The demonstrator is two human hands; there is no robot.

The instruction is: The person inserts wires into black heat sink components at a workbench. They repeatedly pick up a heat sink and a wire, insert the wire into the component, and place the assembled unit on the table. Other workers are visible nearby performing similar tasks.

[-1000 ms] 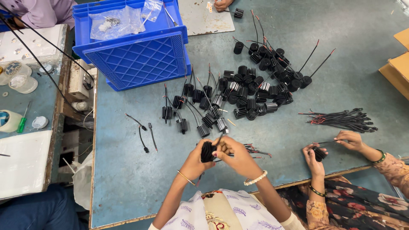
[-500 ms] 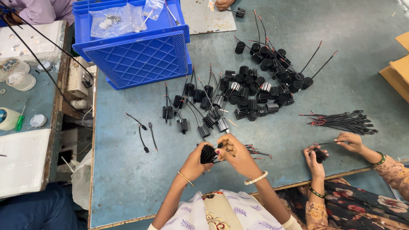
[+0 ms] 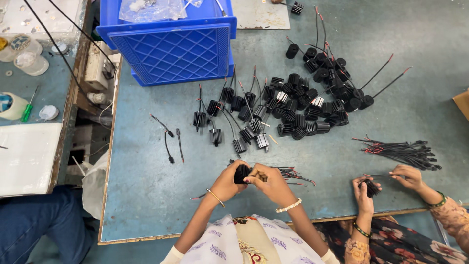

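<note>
Here the blue-grey table [image 3: 146,195] fills the frame, a blue crate [image 3: 171,46] at upper left and a heap of black finned parts [image 3: 303,102] at centre. At bottom centre, the left hand [image 3: 227,181] grips one black finned part [image 3: 241,173]; the right hand [image 3: 268,183] seems to pinch its wire.

View: head camera, sole view
Facing: looked steeply down on the table [image 3: 146,195]
Nearness: hands near the bottom edge, crate [image 3: 171,49] far
</note>
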